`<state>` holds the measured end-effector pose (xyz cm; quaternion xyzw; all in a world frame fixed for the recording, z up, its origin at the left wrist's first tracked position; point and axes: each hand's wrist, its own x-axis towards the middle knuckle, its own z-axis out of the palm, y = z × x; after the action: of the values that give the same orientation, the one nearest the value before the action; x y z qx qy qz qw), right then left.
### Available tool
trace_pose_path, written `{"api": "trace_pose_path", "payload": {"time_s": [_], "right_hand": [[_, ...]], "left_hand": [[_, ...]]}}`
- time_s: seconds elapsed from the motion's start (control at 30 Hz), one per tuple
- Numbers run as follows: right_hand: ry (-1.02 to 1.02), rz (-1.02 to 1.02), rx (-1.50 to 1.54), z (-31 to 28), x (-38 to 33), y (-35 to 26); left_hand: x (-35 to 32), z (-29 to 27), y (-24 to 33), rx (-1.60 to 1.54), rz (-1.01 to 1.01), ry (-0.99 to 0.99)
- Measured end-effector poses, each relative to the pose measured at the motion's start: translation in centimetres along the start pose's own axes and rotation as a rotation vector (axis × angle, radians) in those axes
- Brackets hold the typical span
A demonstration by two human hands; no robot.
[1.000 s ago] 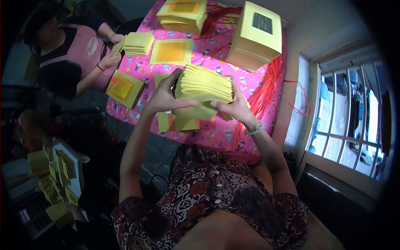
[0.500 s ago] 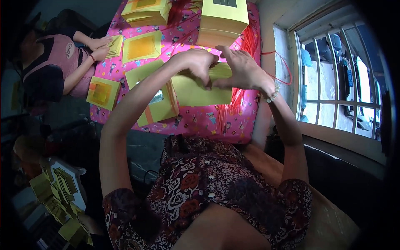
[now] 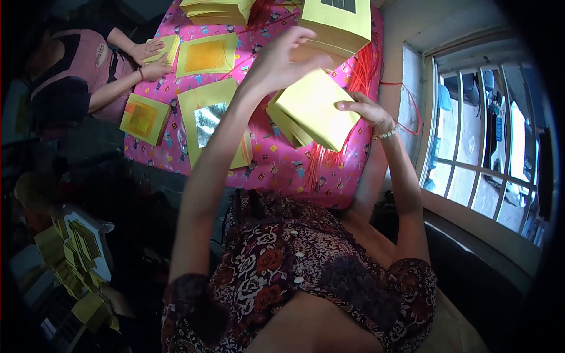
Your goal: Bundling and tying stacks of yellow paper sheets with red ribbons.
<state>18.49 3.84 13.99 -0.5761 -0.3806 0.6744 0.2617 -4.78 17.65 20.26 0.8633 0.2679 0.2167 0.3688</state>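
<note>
My right hand [image 3: 372, 113] grips the right edge of a bundle of yellow paper [image 3: 315, 109], thumb on top, and holds it tilted above the table. More yellow paper [image 3: 286, 128] shows under the bundle's left side. My left hand [image 3: 286, 62] is raised by the bundle's upper left corner, its fingers apart and slightly bent, with nothing in it. Left of the bundle lies yellow paper with a silver foil square [image 3: 206, 134], partly covered by my left forearm. A tall stack of yellow paper [image 3: 341, 32] stands just beyond my hands.
The pink patterned tablecloth [image 3: 276, 176] also bears orange-centred yellow paper [image 3: 206, 56], a further stack [image 3: 218, 13] and red strings [image 3: 364, 70]. At the left, a co-worker's hands [image 3: 150, 62] rest on a yellow pile. A barred window [image 3: 482, 141] is at the right.
The yellow paper bundle has been lifted and tilted in my right hand. My left hand has come off the paper and moved up and away. The view has shifted slightly.
</note>
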Motion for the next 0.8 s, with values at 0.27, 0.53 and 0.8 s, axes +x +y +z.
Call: {"api": "trace_pose_path", "payload": {"time_s": [0.27, 0.53, 0.8], "right_hand": [[-0.088, 0.062, 0.468, -0.6, 3.2, 7.3], [-0.117, 0.125, 0.368, 0.7, 4.8, 7.0], [-0.137, 0.131, 0.34, 1.0, 6.0, 7.9]], "left_hand": [[-14.1, 10.6, -2.1, -1.067, -0.752, 0.747], [-17.4, 17.7, -5.4, -1.137, -1.003, 0.74], [-15.9, 16.9, -5.7, -1.038, -1.057, 0.687]]}}
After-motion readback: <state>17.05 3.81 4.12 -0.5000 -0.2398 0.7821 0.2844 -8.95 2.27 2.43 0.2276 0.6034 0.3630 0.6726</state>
